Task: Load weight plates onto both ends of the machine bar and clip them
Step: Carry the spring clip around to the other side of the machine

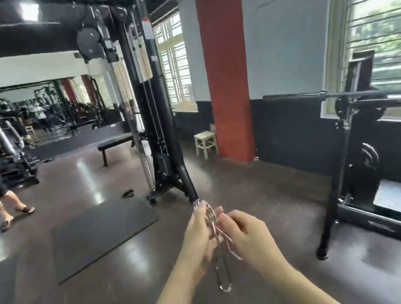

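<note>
Head view, single: worn at head height, facing forward and down; both hands close below centre, gym floor [127, 301] beyond.

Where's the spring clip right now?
In the head view, low centre: the spring clip is held between the left hand and right hand, out over the floor, left of the bar on its rack.

Gym, cable machine [152, 102], bench [116, 143], wall mirror [35, 109]
</note>
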Demonstrator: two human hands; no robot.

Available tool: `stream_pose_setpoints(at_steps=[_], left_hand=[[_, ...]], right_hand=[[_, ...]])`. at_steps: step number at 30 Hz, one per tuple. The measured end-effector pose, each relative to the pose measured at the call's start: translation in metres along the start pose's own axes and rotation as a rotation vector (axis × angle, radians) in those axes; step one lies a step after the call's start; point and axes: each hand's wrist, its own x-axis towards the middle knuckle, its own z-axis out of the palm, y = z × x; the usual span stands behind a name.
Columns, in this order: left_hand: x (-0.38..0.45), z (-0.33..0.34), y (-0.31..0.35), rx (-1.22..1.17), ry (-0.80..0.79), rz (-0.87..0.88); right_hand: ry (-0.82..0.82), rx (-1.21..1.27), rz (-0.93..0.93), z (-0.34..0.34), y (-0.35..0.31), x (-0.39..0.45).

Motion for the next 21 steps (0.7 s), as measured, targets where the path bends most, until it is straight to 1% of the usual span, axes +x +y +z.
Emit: stream_pose_setpoints(at_steps=[2, 3, 4, 5, 6, 8, 9, 11, 14, 18, 21], left_hand=[[0.064, 0.014, -0.001, 0.005, -0.091, -0.016], [0.096, 0.022, 0.0, 0.021, -0.145, -0.013], [0.127, 0.032, 0.002, 0.039, -0.203, -0.006], [0.159, 0.044, 0.005, 0.065, -0.257, 0.0], [0.189, 0.059, 0.008, 0.09, -0.3, 0.001], [0.244, 0.093, 0.015, 0.122, -0.362, -0.011], [0.27, 0.11, 0.018, 0.132, -0.394, -0.025], [0.321, 0.143, 0.022, 0.15, -0.455, -0.049], [0.394, 0.189, 0.03, 0.149, -0.512, -0.101], [0.492, 0.248, 0.036, 0.26, -0.602, -0.03], [0.56, 0.296, 0.038, 0.322, -0.729, 0.006]], right_hand=[[0.228, -0.163, -0.016, -0.012, 0.03, 0.059], [0.285, -0.216, 0.012, -0.02, 0.043, 0.088], [0.287, -0.238, 0.07, -0.029, 0.055, 0.115], [0.243, -0.221, 0.146, -0.037, 0.068, 0.142], [0.197, -0.157, 0.22, -0.045, 0.077, 0.167], [0.17, -0.016, 0.325, -0.061, 0.097, 0.216], [0.173, 0.018, 0.331, -0.069, 0.105, 0.238], [0.206, 0.002, 0.291, -0.086, 0.119, 0.281], [0.314, -0.041, 0.259, -0.114, 0.132, 0.345], [0.478, -0.129, 0.23, -0.151, 0.159, 0.433], [0.625, -0.145, 0.223, -0.177, 0.18, 0.493]])
